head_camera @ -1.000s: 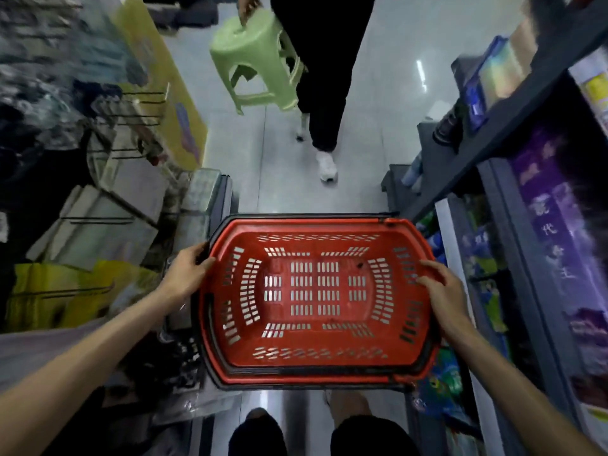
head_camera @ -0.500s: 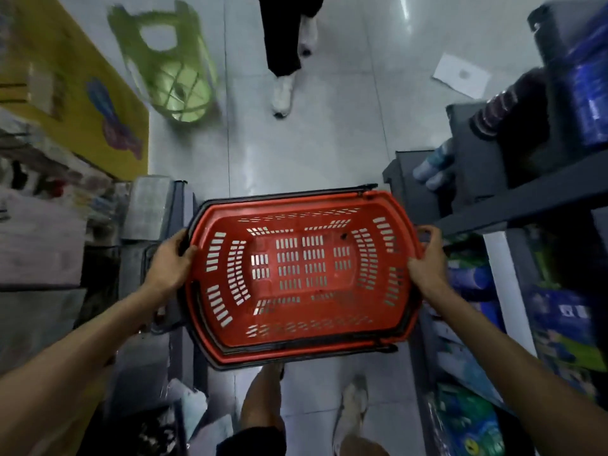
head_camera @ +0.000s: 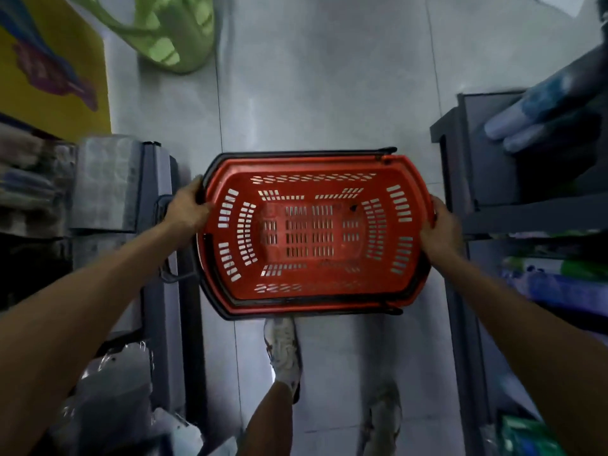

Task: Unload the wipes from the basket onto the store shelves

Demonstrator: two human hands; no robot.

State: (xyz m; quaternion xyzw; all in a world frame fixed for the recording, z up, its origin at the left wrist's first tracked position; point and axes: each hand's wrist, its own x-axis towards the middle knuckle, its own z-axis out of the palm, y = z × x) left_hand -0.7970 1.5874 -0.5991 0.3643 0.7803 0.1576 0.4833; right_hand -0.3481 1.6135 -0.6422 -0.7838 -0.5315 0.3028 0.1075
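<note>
Left hand [head_camera: 188,210]: grip clamped on the left end rim of the red basket [head_camera: 329,167], fingers curled over the edge. Right hand [head_camera: 439,227]: grip clamped on the right end rim, thumb on top. The basket is held level between both hands, above the tiled floor [head_camera: 329,77], in the aisle between the left shelves [head_camera: 154,172] and the right shelves [head_camera: 473,179]. Black handles [head_camera: 296,154] lie folded along its rim. Inside, only the slotted red bottom shows. Blurred packs [head_camera: 559,284] sit on the right shelves. One shoe [head_camera: 284,350] is under the near rim. Green stool [head_camera: 171,31] at far left.
</note>
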